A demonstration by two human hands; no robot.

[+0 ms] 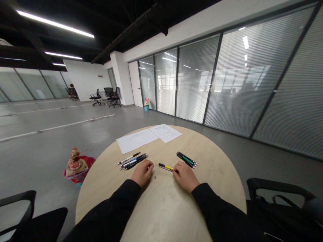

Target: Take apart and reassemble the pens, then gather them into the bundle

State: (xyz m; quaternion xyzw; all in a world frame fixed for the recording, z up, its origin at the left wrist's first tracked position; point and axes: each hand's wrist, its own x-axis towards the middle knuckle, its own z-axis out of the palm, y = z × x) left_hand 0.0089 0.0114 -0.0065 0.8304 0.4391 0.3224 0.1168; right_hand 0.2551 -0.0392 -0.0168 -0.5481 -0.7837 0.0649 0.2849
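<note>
My right hand (185,175) is closed, its fingertips on the near end of a yellow pen (168,167) with a black end. The pen lies low over the table, pointing left. A thin dark line runs just beneath it, too fine to make out. My left hand (142,173) is curled in a pinch near the pen's black end. Something thin and pale shows at its fingertips, too small to name. Beyond my left hand lies a group of black, white and blue pens (133,162). Past my right hand rests a bundle of black and green pens (186,159).
Two paper sheets, one blank-looking (137,140) and one printed (166,132), lie at the far side of the round wooden table (214,161). A lined bin (77,168) stands left on the floor. Black chairs (282,195) flank the table.
</note>
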